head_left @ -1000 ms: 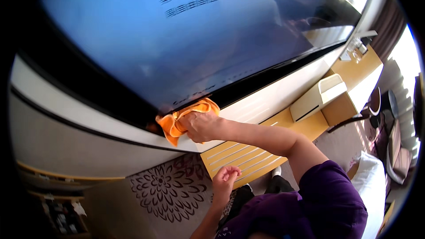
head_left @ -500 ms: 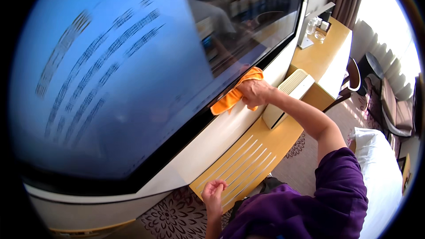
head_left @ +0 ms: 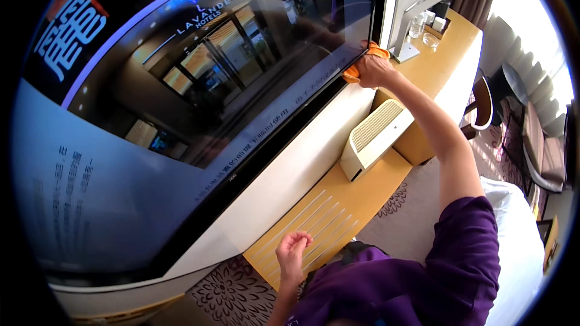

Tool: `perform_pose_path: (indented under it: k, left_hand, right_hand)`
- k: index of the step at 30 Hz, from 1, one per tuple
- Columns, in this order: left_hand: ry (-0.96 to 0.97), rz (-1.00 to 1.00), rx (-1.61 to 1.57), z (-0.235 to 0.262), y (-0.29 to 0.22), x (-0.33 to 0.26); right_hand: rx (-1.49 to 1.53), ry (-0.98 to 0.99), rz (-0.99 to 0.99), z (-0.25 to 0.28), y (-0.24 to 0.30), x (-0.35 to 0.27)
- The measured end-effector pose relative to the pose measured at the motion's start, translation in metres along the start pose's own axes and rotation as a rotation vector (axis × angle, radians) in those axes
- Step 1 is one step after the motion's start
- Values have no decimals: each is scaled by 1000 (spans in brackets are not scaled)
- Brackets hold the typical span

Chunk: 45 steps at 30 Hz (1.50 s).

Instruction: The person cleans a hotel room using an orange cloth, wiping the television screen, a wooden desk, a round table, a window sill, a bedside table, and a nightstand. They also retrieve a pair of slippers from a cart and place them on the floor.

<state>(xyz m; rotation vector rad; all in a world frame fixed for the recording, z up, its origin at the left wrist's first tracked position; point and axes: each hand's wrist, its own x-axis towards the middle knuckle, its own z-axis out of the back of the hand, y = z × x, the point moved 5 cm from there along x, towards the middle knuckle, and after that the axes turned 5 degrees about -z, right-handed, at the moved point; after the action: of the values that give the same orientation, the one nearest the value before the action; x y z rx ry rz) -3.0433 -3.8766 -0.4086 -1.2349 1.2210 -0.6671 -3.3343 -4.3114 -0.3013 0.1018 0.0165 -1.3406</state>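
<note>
Head view, looking down: an orange cloth (head_left: 362,63) is pressed against the lower right corner of a large wall-mounted screen (head_left: 199,102), right where the dark frame meets the white wall panel (head_left: 290,175) below it. The right hand (head_left: 373,71) covers most of the cloth, its grip closed on the cloth, with only folds of orange showing above and to the left of the fingers. The right arm stretches far out from a purple sleeve (head_left: 465,247) at the near right.

The left hand (head_left: 294,250) hangs near, low in the picture, fingers loosely curled and holding nothing, just over the near edge of a wooden worktop (head_left: 338,217) with pale grooved lines.

To the right of the cloth, and just below the outstretched arm, a white slatted box unit (head_left: 374,136) rests on the worktop, leaning against a higher wooden section (head_left: 444,63). On that higher section, far right, stand a small clear bottle (head_left: 417,24), a glass dish (head_left: 430,40) and a grey angled stand (head_left: 406,51).

Beyond the worktop to the right are a chair (head_left: 480,105), a patterned carpet (head_left: 235,296) nearer in, and white bedding (head_left: 519,253) at the near right.
</note>
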Motion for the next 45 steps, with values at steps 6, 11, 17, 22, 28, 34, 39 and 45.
perform_pose_path:
  k: [6,11,17,22,28,34,39,45]
  left_hand:
    - [56,-6,-13,-30,-6,-6]
    - [-17,-7,-19,-7,11,-21]
    - [-26,-13,39,25,22,-31]
    - [63,15,45,35,47,-7]
    - [161,-179,52,17,30,6]
    - [98,-188,-33,32,11,-4]
    - [46,-255,-86,57,7,-17]
    - [-30,-292,-166,96,28,-45]
  right_hand:
    - [-35,-673,63,-19,-10,-35]
    - [262,-44,-356,-16,-78,-95]
    - [1524,-112,-558,-52,-170,-117]
    - [2557,-255,-40,23,-117,-122]
    - [2169,-632,90,170,-77,-112]
    - [829,-1292,301,430,3,-138]
    - [637,-1021,230,492,26,-68]
    - [611,-954,510,489,178,-141]
